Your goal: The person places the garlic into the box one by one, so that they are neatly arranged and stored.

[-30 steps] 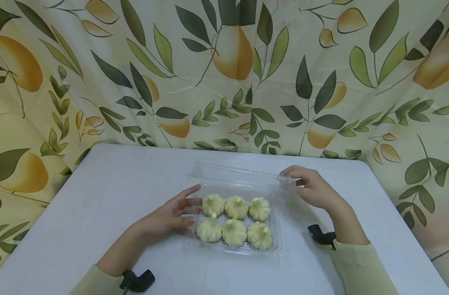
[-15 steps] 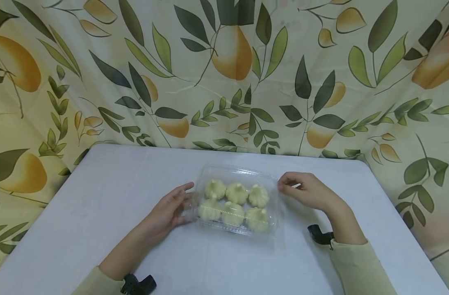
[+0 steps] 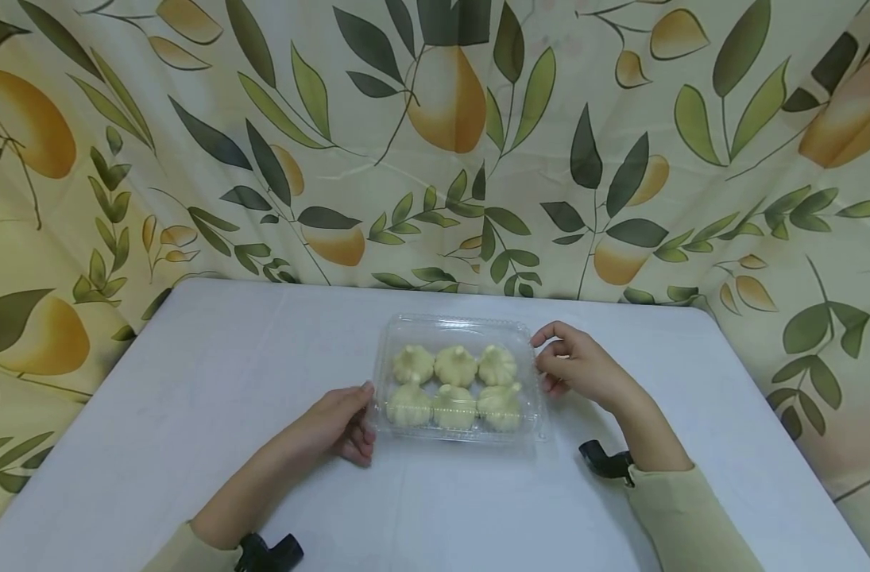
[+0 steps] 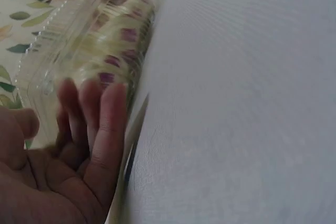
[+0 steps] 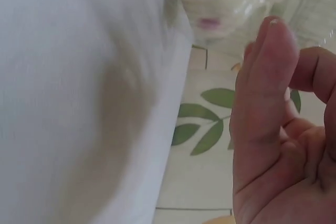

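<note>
A clear plastic clamshell box [image 3: 454,433] lies on the table with its lid folded down. Inside sit two rows of pale yellow, pleated lumps [image 3: 456,367], shaped like garlic bulbs or buns; low on their sides, purple patches show in the left wrist view. My left hand [image 3: 338,425] is at the box's left end, fingers loosely bent, the fingertips [image 4: 113,95] overlapping the clear wall in the left wrist view. At the opposite end is my right hand [image 3: 574,365], its fingers relaxed and close to the lid's edge. Neither hand wraps around the box.
A white cloth covers the table [image 3: 263,342]. Behind it hangs a curtain [image 3: 435,183] printed with leaves and orange fruit. Black wrist cameras [image 3: 270,552] are strapped near both sleeves.
The raised lid has come down over the pale lumps. The box has shifted slightly away from me. My left fingers have drawn inward, and the right hand has moved closer along the side.
</note>
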Demonstrator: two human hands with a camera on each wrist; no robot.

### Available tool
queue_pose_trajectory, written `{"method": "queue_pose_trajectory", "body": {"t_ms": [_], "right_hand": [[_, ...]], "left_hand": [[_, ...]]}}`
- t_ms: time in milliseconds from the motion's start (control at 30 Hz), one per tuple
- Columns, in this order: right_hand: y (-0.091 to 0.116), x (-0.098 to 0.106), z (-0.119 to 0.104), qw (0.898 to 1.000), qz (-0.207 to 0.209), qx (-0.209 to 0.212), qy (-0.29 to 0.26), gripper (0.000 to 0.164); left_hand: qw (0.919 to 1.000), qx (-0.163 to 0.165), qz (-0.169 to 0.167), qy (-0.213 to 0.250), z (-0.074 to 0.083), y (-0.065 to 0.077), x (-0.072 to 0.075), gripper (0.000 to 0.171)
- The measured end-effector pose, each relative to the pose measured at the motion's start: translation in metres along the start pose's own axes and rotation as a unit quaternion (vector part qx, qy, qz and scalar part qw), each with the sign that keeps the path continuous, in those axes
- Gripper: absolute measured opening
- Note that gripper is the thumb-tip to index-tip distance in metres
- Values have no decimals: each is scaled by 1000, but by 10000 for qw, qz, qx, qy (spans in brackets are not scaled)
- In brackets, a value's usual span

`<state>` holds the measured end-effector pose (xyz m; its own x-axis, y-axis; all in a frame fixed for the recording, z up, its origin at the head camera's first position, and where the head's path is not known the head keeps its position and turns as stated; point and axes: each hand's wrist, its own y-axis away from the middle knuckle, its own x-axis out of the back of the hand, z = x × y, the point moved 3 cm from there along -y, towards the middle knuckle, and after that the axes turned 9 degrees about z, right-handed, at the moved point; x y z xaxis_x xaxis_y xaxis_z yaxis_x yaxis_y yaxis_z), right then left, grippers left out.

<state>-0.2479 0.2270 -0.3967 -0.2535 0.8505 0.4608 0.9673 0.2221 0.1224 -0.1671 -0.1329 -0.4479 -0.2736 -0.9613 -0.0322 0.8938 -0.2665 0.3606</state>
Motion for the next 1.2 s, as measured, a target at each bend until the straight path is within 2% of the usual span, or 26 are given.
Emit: {"method": "queue_pose_trajectory", "body": {"t_ms": [100,200,300,367,667,833,967,1067,1200], "right_hand": [[0,-2,0,9998,-7,-83,-189,29],[0,-3,0,9998,95,-63,-184,26],[0,-2,0,9996,166,-81,-192,24],[0,-2,0,9995,131,-100,-266,25],[16,3,13,9963,-173,-535,-646,40],[33,0,20,9892,-409,-724,-1205,56],[46,-6,22,9790,-697,-921,-1683,71],[57,-14,22,9644,-1143,-1205,-2056,63],[69,-24,20,9348,-1739,-1451,-2735,45]], "left_hand": [[9990,146,-408,-94,1,3,-3,58],[9981,129,-597,4,2,3,-3,41],[9978,43,-653,36,2,3,-2,25],[9978,-3,-669,18,2,3,-2,21],[9928,-90,-957,-714,3,7,-13,27],[9943,-278,-731,-727,5,9,-11,25],[9956,-414,-477,-696,7,9,-5,25],[9951,-462,-494,-726,7,8,-3,24],[9949,-459,-583,-679,7,4,1,24]]}}
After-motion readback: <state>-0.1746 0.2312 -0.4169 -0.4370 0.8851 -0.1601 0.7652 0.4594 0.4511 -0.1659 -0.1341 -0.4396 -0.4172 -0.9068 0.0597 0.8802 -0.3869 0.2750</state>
